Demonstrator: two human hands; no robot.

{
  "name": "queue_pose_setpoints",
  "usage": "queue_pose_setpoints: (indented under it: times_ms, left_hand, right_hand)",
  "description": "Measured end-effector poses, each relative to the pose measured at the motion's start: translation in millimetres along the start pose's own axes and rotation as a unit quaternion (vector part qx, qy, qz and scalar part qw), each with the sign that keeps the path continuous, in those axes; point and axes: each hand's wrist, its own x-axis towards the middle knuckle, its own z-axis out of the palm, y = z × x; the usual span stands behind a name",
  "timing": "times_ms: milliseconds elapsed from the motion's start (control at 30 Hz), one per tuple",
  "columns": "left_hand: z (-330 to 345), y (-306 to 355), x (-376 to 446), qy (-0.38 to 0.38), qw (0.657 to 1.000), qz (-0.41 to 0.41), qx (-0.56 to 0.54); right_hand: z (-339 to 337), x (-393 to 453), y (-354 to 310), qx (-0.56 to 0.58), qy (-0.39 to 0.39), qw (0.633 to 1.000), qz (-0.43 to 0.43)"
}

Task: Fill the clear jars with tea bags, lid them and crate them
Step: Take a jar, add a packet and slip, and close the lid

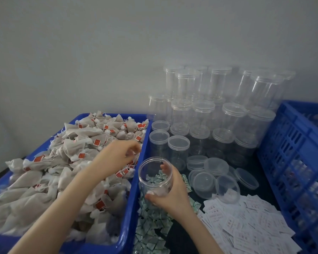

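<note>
A: Filling step. Right hand (170, 191) wrapped round open clear plastic jar (155, 176), 5 o'clock of blue tub of white tea bags (68, 162).
B: Left hand (117, 154) curled over tub; pinch unclear. Next: drop bags in.

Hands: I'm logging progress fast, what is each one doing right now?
Left hand: over the tea bags, fingers curled; a grip cannot be told.
Right hand: holding the open jar.

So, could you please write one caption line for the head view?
Right hand holds an open clear jar while left hand reaches over the blue bin of tea bags.
</note>
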Motion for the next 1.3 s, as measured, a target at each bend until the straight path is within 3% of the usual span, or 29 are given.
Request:
queue_pose_setpoints:
  times_ms: [67,133,200,333,467,533,667,733,833,933,1067,1133,1200,1267,1300]
  left_hand:
    - [2,-25,-3,-0.051,0.973,-0.108,0.2]
    - [6,-48,-13,-0.129,0.923,-0.198,0.302]
    - [5,-59,-20,-0.129,0.92,-0.246,0.276]
    - [-5,-55,-27,-0.117,0.929,-0.255,0.241]
    - [-17,-48,-32,-0.166,0.904,-0.263,0.294]
    - [-20,-42,-34,-0.152,0.903,-0.252,0.312]
    - [-29,-35,-36,-0.049,0.932,-0.196,0.3]
    - [-36,-25,-34,0.035,0.961,-0.155,0.228]
    - [-44,5,-31,0.148,0.987,-0.012,0.056]
    - [-40,34,-26,0.05,0.995,0.078,-0.039]
    - [-11,43,-14,-0.1,0.988,0.104,-0.06]
    - [-6,38,-9,-0.099,0.985,0.1,-0.104]
    - [-7,26,-4,-0.049,0.988,0.063,-0.134]
    - [-4,7,-2,-0.013,0.999,0.001,-0.045]
    - [1,-5,-3,-0.052,0.997,-0.033,0.049]
  right_hand:
    - [1,1,0,-0.002,-0.004,1.0,0.001]
    - [1,2,0,-0.004,-0.006,1.0,-0.002]
    - [3,3,0,-0.005,-0.012,1.0,-0.005]
    - [6,5,-1,-0.001,-0.02,1.0,0.0]
    - [9,6,-2,0.003,-0.018,1.0,-0.001]
    - [9,7,-1,0.005,-0.02,1.0,-0.001]
    - [9,7,0,0.002,-0.019,1.0,-0.007]
    - [10,7,-1,0.004,-0.019,1.0,-0.009]
    - [10,7,-1,0.013,-0.017,1.0,-0.009]
    - [12,6,-4,0.019,-0.011,1.0,-0.017]
    - [12,4,-5,0.048,-0.006,0.999,-0.025]
    - [11,2,-4,0.045,-0.005,0.999,-0.03]
    - [9,0,1,0.036,0.002,0.999,-0.026]
    - [5,-2,5,0.04,0.012,0.999,-0.007]
    - [3,-3,7,0.042,0.015,0.999,0.001]
